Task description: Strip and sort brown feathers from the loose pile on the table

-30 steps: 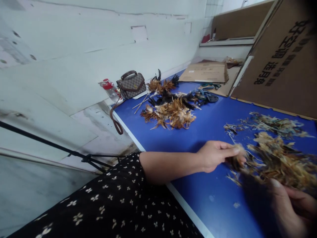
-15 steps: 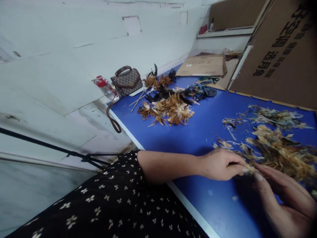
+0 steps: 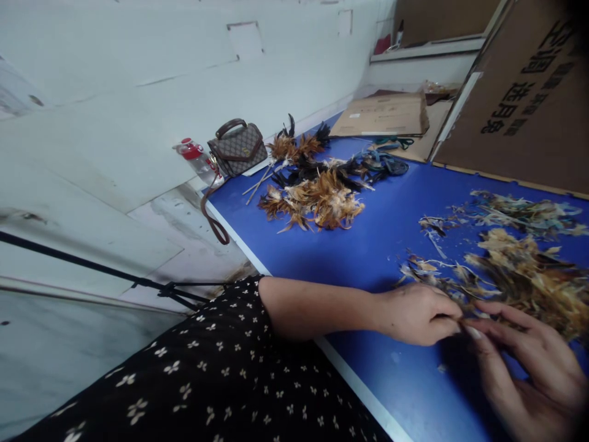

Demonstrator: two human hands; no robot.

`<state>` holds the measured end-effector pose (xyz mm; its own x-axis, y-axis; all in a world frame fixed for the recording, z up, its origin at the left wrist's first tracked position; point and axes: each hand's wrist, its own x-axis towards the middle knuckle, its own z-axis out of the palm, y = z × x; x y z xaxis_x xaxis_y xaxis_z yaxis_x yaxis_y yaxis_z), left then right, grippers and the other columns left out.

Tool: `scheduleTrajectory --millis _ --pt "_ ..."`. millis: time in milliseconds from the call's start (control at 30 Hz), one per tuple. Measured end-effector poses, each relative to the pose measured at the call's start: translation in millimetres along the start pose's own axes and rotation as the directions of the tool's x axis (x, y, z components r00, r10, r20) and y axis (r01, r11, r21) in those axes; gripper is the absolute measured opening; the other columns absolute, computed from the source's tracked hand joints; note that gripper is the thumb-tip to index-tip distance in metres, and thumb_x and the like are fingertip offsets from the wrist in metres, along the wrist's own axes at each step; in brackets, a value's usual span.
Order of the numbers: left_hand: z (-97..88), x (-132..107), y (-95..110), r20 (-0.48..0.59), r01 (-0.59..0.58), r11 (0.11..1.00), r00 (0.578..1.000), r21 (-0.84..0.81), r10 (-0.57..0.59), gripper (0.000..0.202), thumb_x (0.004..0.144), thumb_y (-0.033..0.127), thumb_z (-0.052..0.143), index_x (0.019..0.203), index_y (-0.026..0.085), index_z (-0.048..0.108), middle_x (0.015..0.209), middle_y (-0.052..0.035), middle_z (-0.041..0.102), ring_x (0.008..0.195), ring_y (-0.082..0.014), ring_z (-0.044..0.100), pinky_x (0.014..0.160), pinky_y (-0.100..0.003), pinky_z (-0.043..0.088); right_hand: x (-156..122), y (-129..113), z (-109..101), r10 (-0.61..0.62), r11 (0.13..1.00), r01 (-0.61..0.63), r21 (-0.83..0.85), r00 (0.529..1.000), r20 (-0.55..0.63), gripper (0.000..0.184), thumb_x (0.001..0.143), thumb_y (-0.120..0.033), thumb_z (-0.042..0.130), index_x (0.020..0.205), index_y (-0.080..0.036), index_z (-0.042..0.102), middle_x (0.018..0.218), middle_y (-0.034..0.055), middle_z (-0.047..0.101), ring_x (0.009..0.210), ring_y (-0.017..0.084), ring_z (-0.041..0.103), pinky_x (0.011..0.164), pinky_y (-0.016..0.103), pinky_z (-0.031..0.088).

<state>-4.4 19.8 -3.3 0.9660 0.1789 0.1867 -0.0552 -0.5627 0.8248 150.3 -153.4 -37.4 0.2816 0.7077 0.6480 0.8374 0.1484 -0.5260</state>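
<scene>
1. A person's left hand (image 3: 416, 314) and right hand (image 3: 529, 362) meet over a blue table (image 3: 386, 239), fingers (image 3: 453, 313) pinched together on a small tuft at the edge of a loose feather pile (image 3: 519, 276).
2. A second heap of brown and black feathers (image 3: 317, 199) lies well apart, farther along the table.
3. A patterned handbag (image 3: 238, 149) and a red-capped bottle (image 3: 199, 161) sit at the table's far corner by the wall.
4. Flattened cardboard (image 3: 381, 115) rests beyond the feathers; a large printed cardboard box (image 3: 524, 110) stands at right.
</scene>
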Motion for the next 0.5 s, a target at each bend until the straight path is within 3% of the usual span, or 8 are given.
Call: scheduleTrajectory --millis 233,400,500 --pt "1.8 -1.8 0.5 0.056 -0.077 0.996 0.996 0.052 0.074 0.024 0.103 0.028 0.056 0.102 0.013 0.075 0.107 -0.012 0.078 0.101 -0.0171 0.071 0.099 -0.027 0.055 -3.6 15.8 0.9 0.023 1.0 -0.024 -0.011 0.995 -0.099 0.015 0.091 -0.045 0.08 0.099 -0.032 0.082 0.111 0.0074 0.08 0.103 0.029 0.077 0.1 0.05 0.06" --pt "2.9 0.1 -1.8 0.083 -0.05 0.998 0.995 0.048 0.046 0.024 0.102 0.027 0.055 0.104 0.014 0.075 0.108 -0.0124 0.08 0.101 -0.0181 0.072 0.1 -0.029 0.054 -6.0 11.1 2.8 0.122 0.993 -0.12 0.021 0.984 -0.131 0.014 0.092 -0.046 0.078 0.097 -0.034 0.082 0.108 0.0056 0.079 0.1 0.028 0.075 0.096 0.05 0.058" --pt "1.9 0.9 -2.9 0.12 -0.021 0.997 0.993 0.07 0.012 0.022 0.101 0.029 0.055 0.096 0.017 0.073 0.099 -0.0099 0.078 0.093 -0.0184 0.07 0.092 -0.03 0.054 -15.6 23.7 4.3 0.173 0.985 -0.171 0.03 0.981 -0.092 0.018 0.09 -0.049 0.08 0.1 -0.034 0.082 0.113 0.0068 0.079 0.101 0.03 0.076 0.091 0.049 0.059"
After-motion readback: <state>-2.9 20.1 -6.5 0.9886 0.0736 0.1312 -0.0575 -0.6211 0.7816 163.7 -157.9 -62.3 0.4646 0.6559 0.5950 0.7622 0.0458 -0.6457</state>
